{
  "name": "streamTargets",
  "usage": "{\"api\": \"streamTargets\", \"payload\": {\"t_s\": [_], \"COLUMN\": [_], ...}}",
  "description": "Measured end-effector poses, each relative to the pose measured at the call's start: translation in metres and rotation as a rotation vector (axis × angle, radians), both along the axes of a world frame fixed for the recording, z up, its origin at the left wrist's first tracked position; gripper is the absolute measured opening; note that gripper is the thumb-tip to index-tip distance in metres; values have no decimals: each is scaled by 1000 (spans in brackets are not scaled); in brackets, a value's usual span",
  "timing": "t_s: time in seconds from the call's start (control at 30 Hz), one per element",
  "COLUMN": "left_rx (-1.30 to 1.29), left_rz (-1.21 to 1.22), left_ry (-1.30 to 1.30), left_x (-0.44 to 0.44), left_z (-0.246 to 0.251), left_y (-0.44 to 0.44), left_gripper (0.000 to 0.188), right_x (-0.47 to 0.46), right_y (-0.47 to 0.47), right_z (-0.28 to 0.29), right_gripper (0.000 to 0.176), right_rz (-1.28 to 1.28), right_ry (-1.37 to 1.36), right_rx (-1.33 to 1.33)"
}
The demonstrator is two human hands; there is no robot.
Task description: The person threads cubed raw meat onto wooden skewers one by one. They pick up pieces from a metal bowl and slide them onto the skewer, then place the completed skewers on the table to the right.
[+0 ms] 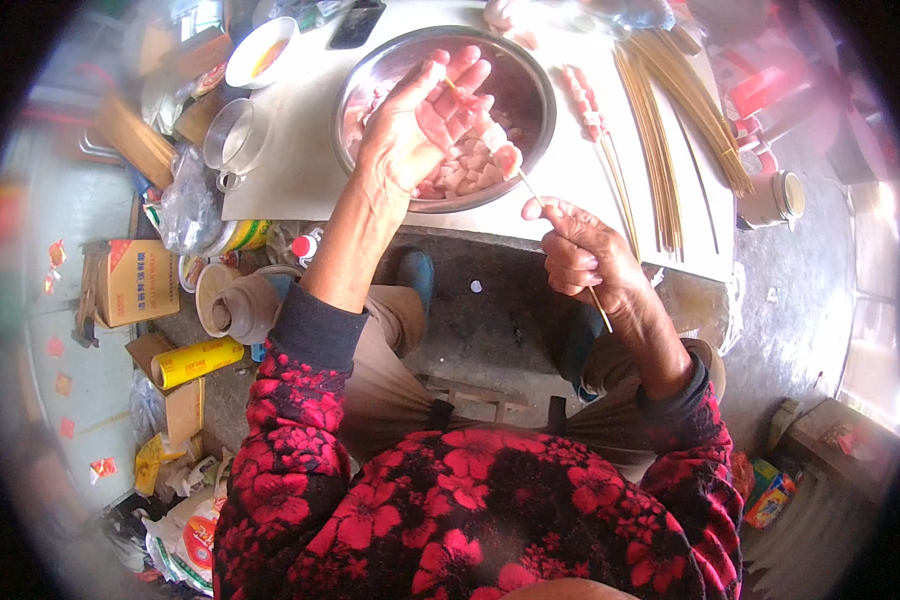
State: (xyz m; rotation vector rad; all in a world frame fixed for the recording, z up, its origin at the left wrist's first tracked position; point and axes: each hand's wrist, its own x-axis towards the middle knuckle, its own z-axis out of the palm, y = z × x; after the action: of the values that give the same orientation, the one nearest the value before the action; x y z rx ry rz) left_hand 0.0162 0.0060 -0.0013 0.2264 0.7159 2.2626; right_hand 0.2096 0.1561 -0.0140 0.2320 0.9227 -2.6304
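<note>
Above the steel bowl (552,112), my left hand (420,120) is palm up, its loosely curled fingers cradling the upper meat on a skewer. The skewer's tip shows near my left thumb. Several pale pink meat pieces (491,135) are threaded along its upper part. My right hand (581,247) grips the bare lower part of the bamboo skewer (600,309), just off the table's front edge. Cut meat chunks (461,171) lie in the bowl, partly hidden by my left hand and forearm. Right of the bowl lie loaded meat skewers (589,109).
Bundles of bare bamboo skewers (649,142) lie on the right of the white table (292,172). At the left are a clear plastic cup (234,139) and a white bowl (259,56) with reddish liquid. A phone (356,24) lies behind. Cardboard boxes (142,281) stand left of my legs.
</note>
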Motion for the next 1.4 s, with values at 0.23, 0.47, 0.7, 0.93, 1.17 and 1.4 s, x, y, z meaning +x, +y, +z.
{"api": "streamTargets", "payload": {"t_s": [0.23, 0.47, 0.7, 0.93, 1.17, 1.4], "left_rx": [-77, -138, -253, -272, -317, -397], "left_rz": [46, 88, 86, 144, 1, -18], "left_ry": [58, 139, 265, 294, 206, 250], "left_x": [4, 11, 14, 5, 28, 42], "left_z": [-1, -1, 9, 2, 0, 8], "left_y": [3, 12, 12, 9, 23, 26], "left_gripper": [16, 20, 28, 26, 25, 25], "right_x": [-2, -9, -6, -7, -8, -10], "right_y": [-11, -12, 0, -2, -2, -5], "right_z": [14, 4, 15, -2, -2, -1], "right_gripper": [22, 25, 28, 26, 25, 22], "right_rz": [-137, -285, -142, -259, -311, -355], "right_ry": [95, 292, 172, 236, 175, 192], "right_rx": [681, 1199, 759, 1068, 920, 970]}}
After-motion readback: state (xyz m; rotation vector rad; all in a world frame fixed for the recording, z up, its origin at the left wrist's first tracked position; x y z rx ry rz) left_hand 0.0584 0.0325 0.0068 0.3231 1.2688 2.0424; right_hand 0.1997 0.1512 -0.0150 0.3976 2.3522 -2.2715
